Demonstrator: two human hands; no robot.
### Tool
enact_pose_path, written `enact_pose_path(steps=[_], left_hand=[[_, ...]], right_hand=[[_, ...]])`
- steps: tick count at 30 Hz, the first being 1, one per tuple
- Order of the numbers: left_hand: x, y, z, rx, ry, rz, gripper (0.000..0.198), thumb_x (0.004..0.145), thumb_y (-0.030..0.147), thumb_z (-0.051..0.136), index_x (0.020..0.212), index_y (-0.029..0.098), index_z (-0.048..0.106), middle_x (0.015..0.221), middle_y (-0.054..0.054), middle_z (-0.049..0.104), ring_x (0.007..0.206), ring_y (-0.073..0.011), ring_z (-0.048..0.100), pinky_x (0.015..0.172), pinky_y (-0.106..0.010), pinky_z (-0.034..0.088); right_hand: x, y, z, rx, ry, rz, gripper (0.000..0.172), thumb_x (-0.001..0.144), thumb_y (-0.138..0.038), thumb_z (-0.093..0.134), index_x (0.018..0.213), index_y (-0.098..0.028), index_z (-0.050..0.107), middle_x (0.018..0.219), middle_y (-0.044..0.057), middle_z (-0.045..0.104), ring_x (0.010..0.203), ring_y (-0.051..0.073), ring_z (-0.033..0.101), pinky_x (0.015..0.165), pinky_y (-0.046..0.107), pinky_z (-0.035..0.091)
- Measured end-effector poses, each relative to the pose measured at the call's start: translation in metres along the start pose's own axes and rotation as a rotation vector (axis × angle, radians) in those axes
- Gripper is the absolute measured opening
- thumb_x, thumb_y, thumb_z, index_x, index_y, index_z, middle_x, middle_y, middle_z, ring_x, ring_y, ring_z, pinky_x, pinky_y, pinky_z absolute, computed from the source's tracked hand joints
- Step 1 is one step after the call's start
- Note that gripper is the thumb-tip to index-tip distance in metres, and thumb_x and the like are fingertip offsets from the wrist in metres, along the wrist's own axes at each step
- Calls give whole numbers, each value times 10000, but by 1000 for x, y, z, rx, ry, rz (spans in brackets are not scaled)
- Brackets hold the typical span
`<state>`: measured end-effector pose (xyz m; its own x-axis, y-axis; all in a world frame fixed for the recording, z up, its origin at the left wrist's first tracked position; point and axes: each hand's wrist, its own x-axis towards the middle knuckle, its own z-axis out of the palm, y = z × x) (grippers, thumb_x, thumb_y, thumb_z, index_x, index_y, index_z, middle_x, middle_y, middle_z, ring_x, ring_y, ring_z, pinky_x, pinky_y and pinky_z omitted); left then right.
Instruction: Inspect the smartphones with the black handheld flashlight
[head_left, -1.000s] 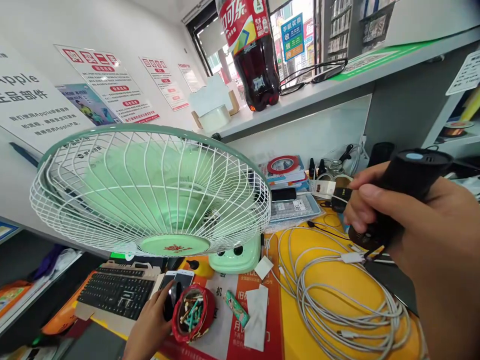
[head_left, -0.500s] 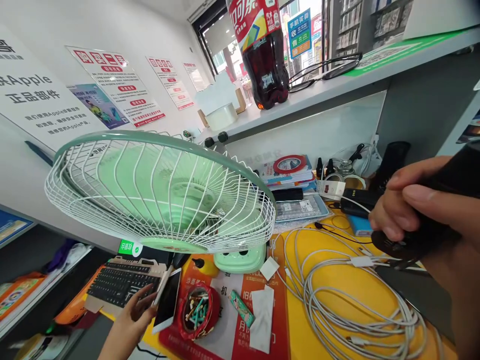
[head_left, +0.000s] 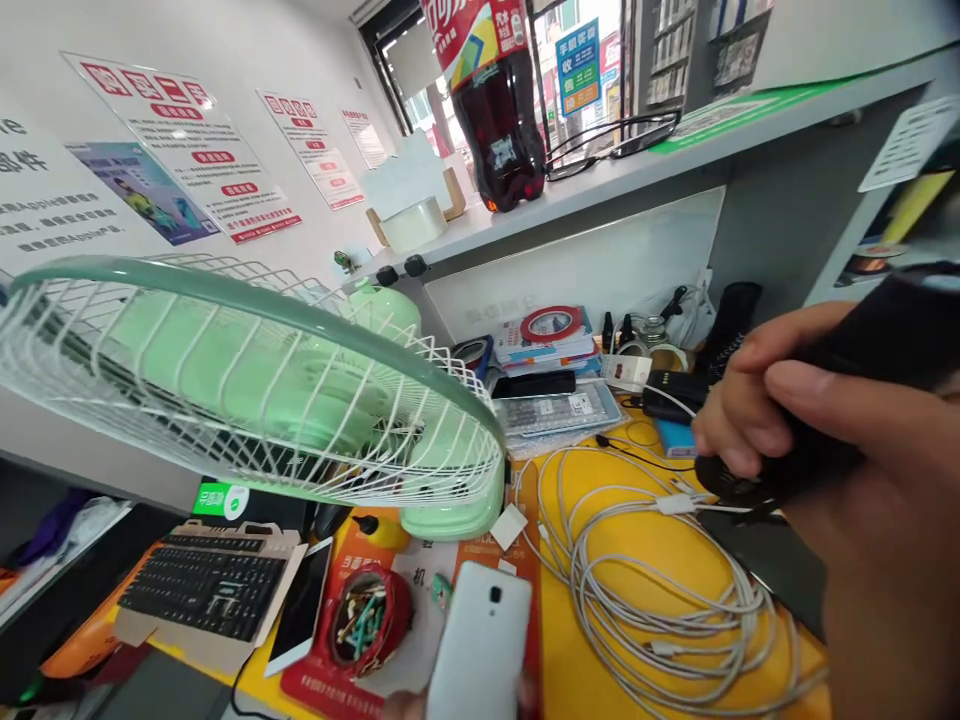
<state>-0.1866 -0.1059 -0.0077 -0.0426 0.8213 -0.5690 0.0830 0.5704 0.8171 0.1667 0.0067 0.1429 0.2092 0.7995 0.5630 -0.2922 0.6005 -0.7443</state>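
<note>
My right hand (head_left: 817,440) is closed round a black cylindrical device (head_left: 847,380) at the right, above the yellow mat. Low in the middle, a white phone (head_left: 480,640) is held up with its back and camera lens facing me. Only fingertips of my left hand (head_left: 525,692) show at its lower edge, gripping it. Left of it stand a red bowl of small sticks (head_left: 367,620) and a second phone (head_left: 300,605) lying screen up beside the keyboard (head_left: 202,585).
A big green fan (head_left: 247,380) with a white grille fills the left. A coil of white cables (head_left: 660,580) lies on the yellow mat (head_left: 592,640). The shelf behind carries a cola bottle (head_left: 499,110), glasses (head_left: 611,140) and tape (head_left: 409,225).
My left hand has lifted a phone from beside the keyboard and brought it right to the middle, its white back now towards me. My right hand has kept its grip on the black device.
</note>
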Motion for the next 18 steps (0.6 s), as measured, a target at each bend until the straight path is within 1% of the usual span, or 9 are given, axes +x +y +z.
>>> enact_pose_path(steps=[1,3,5,6,8,10,13,16,18], left_hand=[[9,3,24,-29,-59,-1,802,727,853,438,1242,273,644,870,-112,687,665,-242,598,473,-358,478],[25,16,74,-124,-217,-3,761,784,830,377,1144,235,687,853,-102,658,602,-190,545,414,-288,410],[37,35,120,-554,-589,-65,727,784,807,450,1072,185,694,930,-88,621,593,-125,468,386,-210,315],[43,45,139,-743,-708,-53,635,801,720,547,1091,174,686,1002,-75,606,626,-97,463,403,-172,282],[54,64,166,-901,-857,-79,608,838,658,576,1132,134,669,1045,-76,601,664,-96,479,434,-167,292],[67,78,181,-948,-894,-110,650,849,669,558,1166,110,655,1046,-85,618,678,-116,507,446,-182,313],[83,85,190,-952,-879,-136,657,892,667,484,1172,100,664,1056,-96,662,722,-155,576,487,-222,394],[90,83,192,-955,-841,-162,599,954,577,411,1182,90,674,1123,-114,697,843,-204,654,662,-317,516],[89,81,191,-964,-805,-174,595,953,541,389,1210,81,665,1235,-139,679,926,-246,674,775,-398,535]], right_hand=[[-1,-4,2,22,0,30,68,830,-135,655,887,-171,661,587,2,467,454,125,473,411,235,406],[-2,-10,6,62,-12,101,60,839,-142,633,876,-186,648,594,-7,472,470,118,482,440,225,418],[-3,-14,7,75,-21,134,36,857,-161,605,860,-189,626,566,-21,449,466,113,483,460,214,416],[-2,-16,7,70,-27,132,27,865,-179,594,855,-190,616,552,-26,441,459,112,480,460,209,411],[-1,-19,6,64,-34,132,45,877,-220,583,847,-191,600,543,-27,441,453,112,476,461,209,409],[0,-23,7,73,-36,148,111,876,-280,618,820,-191,580,527,-29,435,447,110,466,461,209,409],[-1,-31,11,70,-27,176,333,857,-437,734,760,-191,531,498,-36,411,442,102,453,467,206,419],[-2,-34,12,52,-13,163,457,875,-576,736,757,-188,525,521,-26,425,463,107,468,475,213,430],[0,-32,3,58,-49,90,461,937,-592,665,763,-189,522,532,-21,434,456,112,479,476,230,440]])
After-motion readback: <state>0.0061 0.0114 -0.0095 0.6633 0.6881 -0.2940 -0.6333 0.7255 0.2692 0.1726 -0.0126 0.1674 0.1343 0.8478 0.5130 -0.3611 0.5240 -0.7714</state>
